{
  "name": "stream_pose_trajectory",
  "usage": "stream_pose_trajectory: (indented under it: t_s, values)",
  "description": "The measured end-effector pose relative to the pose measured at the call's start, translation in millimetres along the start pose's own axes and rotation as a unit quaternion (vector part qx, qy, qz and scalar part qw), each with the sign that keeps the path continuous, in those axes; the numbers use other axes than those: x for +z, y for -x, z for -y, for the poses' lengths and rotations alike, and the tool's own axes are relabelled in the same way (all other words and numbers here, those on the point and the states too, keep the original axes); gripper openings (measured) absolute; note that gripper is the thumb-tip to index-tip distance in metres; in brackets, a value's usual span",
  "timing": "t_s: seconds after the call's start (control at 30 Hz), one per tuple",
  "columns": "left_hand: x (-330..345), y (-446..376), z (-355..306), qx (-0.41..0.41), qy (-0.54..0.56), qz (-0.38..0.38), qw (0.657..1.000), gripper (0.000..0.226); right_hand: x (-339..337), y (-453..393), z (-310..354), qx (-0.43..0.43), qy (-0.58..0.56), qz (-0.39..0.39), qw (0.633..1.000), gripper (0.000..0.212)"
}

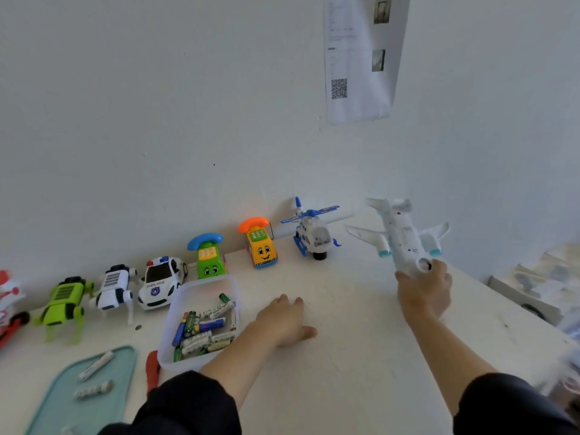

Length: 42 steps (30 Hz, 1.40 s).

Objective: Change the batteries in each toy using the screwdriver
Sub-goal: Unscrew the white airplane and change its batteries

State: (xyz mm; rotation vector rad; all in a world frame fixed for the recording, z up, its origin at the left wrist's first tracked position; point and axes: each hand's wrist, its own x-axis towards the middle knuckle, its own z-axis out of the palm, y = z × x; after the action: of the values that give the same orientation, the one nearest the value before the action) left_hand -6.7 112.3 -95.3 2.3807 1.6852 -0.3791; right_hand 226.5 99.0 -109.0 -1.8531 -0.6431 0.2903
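Note:
My right hand (423, 288) grips the nose of a white toy airplane (403, 233), held belly-up above the table at the far right. My left hand (287, 320) rests flat on the white table (361, 356) with straight fingers, holding nothing. A clear plastic box (175, 353) with several batteries (204, 328) stands just left of that hand. The red-handled screwdriver (152, 370) lies beside the box, partly hidden by my left sleeve.
Toys line the wall: a helicopter (312, 233), an orange phone car (262, 246), a green phone car (208, 255), a police car (161, 282), a white robot dog (114, 288), a green robot dog (64, 304). A teal lid (56, 409) holds loose batteries.

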Motion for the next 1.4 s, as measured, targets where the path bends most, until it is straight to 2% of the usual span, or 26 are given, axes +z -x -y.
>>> stream_pose_trajectory:
  t_s: [0.13,0.2,0.23,0.27,0.33,0.37,0.4,0.43,0.5,0.67,0.77,0.83,0.97,1.07,1.17,1.23,1.4]
  values:
    - [-5,9,5,0.009,0.041,-0.014,0.999,0.065,-19,15,-8,-0.092,-0.042,0.000,0.995,0.048]
    - [-10,17,10,-0.004,0.193,-0.078,0.978,0.048,-25,27,-13,-0.166,-0.035,0.032,0.985,0.049]
    - [-14,20,14,-0.029,0.304,-0.135,0.943,0.040,-24,36,-15,-0.199,-0.027,0.052,0.978,0.049]
    - [-19,23,17,-0.056,0.415,-0.200,0.886,0.035,-23,46,-18,-0.224,-0.019,0.077,0.971,0.049]
    - [-32,29,25,-0.100,0.578,-0.308,0.749,0.028,-17,66,-22,-0.261,-0.008,0.128,0.957,0.050]
    - [-40,33,29,-0.110,0.628,-0.327,0.698,0.022,-13,74,-23,-0.278,-0.001,0.152,0.948,0.050]
    - [-46,37,32,-0.114,0.664,-0.322,0.665,0.013,-9,81,-23,-0.297,0.008,0.173,0.939,0.050]
    - [-50,43,35,-0.120,0.688,-0.301,0.650,0.005,-5,87,-22,-0.314,0.018,0.192,0.930,0.050]
    - [-48,49,40,-0.132,0.682,-0.261,0.671,0.009,1,93,-18,-0.324,0.031,0.219,0.920,0.049]
    - [-22,47,53,-0.157,0.561,-0.284,0.761,0.006,12,96,-18,-0.317,0.020,0.267,0.910,0.050]
    - [-19,48,51,-0.152,0.439,-0.280,0.840,0.008,13,92,-21,-0.299,0.025,0.252,0.920,0.053]
    - [-19,49,47,-0.148,0.370,-0.281,0.873,0.013,14,90,-23,-0.290,0.032,0.236,0.927,0.055]
    - [-20,48,48,-0.146,0.337,-0.284,0.886,0.033,16,90,-24,-0.284,0.047,0.229,0.930,0.059]
    - [-17,44,47,-0.127,0.290,-0.272,0.908,0.026,15,92,-22,-0.298,0.071,0.225,0.925,0.062]
    - [-17,37,38,-0.145,0.238,-0.245,0.929,0.023,15,98,-22,-0.357,0.114,0.124,0.919,0.058]
    - [-17,31,29,-0.160,0.219,-0.214,0.938,0.025,11,101,-22,-0.384,0.121,0.083,0.912,0.050]
    - [-11,18,23,-0.189,0.156,-0.167,0.955,0.022,6,103,-19,-0.379,0.072,0.086,0.918,0.057]
